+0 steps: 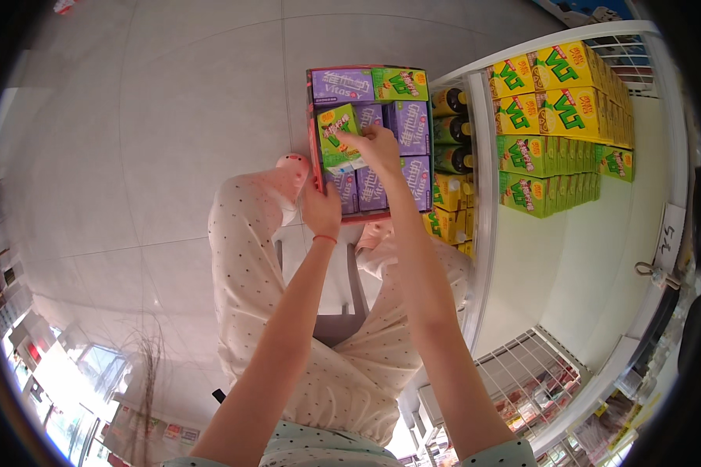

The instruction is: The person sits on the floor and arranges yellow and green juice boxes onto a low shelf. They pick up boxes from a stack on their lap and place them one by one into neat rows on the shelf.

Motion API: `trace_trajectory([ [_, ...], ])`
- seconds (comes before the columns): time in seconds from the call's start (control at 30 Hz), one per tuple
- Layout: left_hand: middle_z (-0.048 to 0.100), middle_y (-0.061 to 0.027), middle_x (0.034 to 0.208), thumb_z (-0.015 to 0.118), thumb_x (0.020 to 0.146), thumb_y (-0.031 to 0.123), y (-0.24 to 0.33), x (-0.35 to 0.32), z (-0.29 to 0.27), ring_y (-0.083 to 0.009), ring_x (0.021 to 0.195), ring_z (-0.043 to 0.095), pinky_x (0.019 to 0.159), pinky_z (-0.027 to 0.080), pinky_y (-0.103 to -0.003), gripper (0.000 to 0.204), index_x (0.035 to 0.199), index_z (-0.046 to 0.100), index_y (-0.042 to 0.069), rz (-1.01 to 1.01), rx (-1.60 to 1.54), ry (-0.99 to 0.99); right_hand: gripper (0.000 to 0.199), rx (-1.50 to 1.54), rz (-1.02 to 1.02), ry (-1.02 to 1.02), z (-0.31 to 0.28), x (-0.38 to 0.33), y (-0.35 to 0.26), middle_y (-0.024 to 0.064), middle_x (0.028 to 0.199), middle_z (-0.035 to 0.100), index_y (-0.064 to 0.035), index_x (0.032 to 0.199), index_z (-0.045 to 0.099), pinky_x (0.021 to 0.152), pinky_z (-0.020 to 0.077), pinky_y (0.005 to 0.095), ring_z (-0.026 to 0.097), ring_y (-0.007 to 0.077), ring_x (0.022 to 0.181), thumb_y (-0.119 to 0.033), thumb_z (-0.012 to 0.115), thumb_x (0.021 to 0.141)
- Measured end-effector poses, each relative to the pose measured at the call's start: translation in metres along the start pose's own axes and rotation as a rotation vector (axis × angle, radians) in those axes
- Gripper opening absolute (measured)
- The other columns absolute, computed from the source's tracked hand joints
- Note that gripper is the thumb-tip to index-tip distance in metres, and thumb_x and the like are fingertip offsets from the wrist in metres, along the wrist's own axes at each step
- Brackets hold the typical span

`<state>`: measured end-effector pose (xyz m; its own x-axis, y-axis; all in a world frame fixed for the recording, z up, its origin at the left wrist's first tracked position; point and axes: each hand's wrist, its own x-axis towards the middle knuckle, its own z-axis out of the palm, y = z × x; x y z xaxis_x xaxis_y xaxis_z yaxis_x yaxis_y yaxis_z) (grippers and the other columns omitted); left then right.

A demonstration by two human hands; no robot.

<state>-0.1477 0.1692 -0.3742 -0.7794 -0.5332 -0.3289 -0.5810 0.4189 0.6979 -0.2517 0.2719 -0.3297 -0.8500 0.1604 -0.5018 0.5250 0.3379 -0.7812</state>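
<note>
In front of my feet stands a red-edged cardboard box [315,148] full of drink carton packs. Most are purple packs [407,128], and one green pack [399,84] sits in its far right corner. My right hand [378,149] is closed on a green drink carton pack [336,128], tilted above the purple ones in the left part of the box. At the near left side of the box, my left hand [322,208] grips its wall, with the fingertips at the rim.
To the right, a white shelf [584,226] holds stacked yellow packs [572,109] and rows of green packs [526,194]. Dark bottles [452,131] and more yellow cartons [448,191] stand between box and shelf. A wire basket [533,362] is at lower right; grey tiled floor [187,101] spreads left.
</note>
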Motion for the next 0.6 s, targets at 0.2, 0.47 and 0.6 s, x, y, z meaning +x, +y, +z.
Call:
trace_trajectory([
  [0.2, 0.066, -0.0235, 0.093, 0.054, 0.085, 0.029, -0.01, 0.006, -0.001, -0.044, 0.088, 0.062, 0.076, 0.048, -0.05, 0.034, 0.102, 0.062, 0.001, -0.023, 0.116, -0.032, 0.04, 0.63, 0.14, -0.127, -0.103, -0.115, -0.018, 0.0084, 0.09, 0.067, 0.0048, 0.105, 0.063, 0.063, 0.0471, 0.0244, 0.063, 0.0117, 0.077, -0.027, 0.071, 0.082],
  [0.47, 0.067, -0.0213, 0.096, 0.055, 0.084, 0.033, -0.012, 0.007, 0.002, -0.0406, 0.089, 0.063, 0.079, 0.049, -0.047, 0.039, 0.104, 0.062, 0.001, -0.012, 0.069, -0.053, 0.053, 0.452, -0.077, 0.36, -0.276, -0.24, 0.022, 0.0155, 0.119, 0.058, 0.0067, 0.131, 0.04, 0.073, 0.0615, 0.0331, 0.065, 0.0207, 0.098, -0.016, 0.065, 0.089],
  [0.6, 0.068, -0.0198, 0.09, 0.053, 0.085, 0.031, -0.006, 0.005, 0.001, -0.0371, 0.086, 0.065, 0.077, 0.048, -0.044, 0.036, 0.101, 0.064, 0.0, 0.027, 0.045, -0.007, 0.054, 0.179, -0.224, 0.778, -0.337, -0.212, 0.02, 0.0131, 0.126, 0.053, 0.0006, 0.133, 0.04, 0.087, 0.0587, 0.0376, 0.059, 0.0217, 0.11, -0.004, 0.067, 0.087],
])
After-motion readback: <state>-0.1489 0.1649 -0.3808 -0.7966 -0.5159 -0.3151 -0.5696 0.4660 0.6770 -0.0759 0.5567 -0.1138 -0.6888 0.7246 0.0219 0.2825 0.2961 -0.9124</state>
